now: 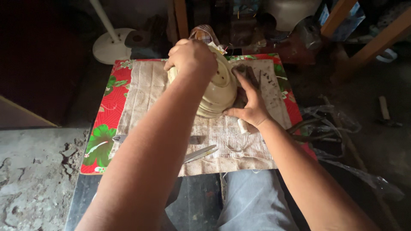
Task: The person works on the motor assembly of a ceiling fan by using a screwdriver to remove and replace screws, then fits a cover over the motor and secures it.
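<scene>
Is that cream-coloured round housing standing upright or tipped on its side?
Tipped: the cream round housing lies sideways on the cloth, its flat end facing right, steadied by both hands.

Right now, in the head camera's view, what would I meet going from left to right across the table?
Red floral tablecloth → dirty beige cloth → left hand gripping a cream round housing → right hand steadying its side → tangled dark cables off the table's right edge.

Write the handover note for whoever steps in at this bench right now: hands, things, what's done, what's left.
Left hand: clamped over the top of the cream round housing, which is tipped on its side.
Right hand: braced against the housing's lower edge, fingers spread on the stained cloth.
Scissors and a small metal tool lie on the cloth near its front edge.
Done: housing on the cloth, held steady.
Left: housing is unopened; tools untouched.
</scene>
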